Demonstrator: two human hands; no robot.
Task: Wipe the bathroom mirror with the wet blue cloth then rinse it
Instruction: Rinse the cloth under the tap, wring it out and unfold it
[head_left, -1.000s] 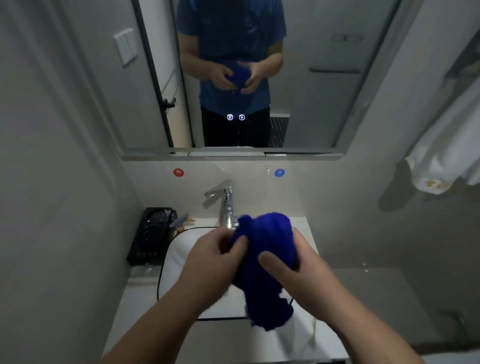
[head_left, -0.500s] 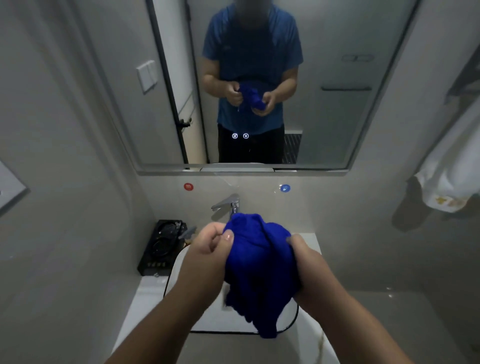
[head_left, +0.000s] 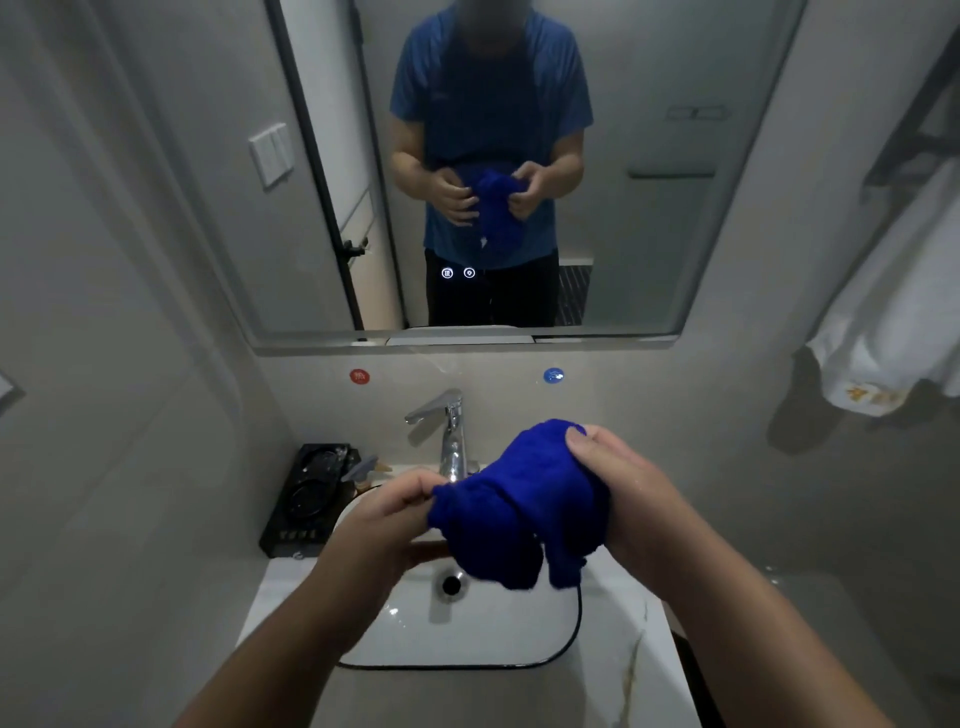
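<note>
While left hand (head_left: 384, 519) and right hand (head_left: 628, 499) clutch it, blue cloth (head_left: 524, 509) bunched, crumpled folds sagging above sink (head_left: 467, 639)

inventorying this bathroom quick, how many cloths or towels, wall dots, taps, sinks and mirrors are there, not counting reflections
cloths and towels: 2, blue cloth, white towel
wall dots: 2, red dot, blue dot
taps: 1, tap
sinks: 1, sink
mirrors: 1, mirror
total: 7

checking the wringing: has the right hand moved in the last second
Yes. The right hand has risen from below the faucet to level with it, lifting its end of the blue cloth.
</note>
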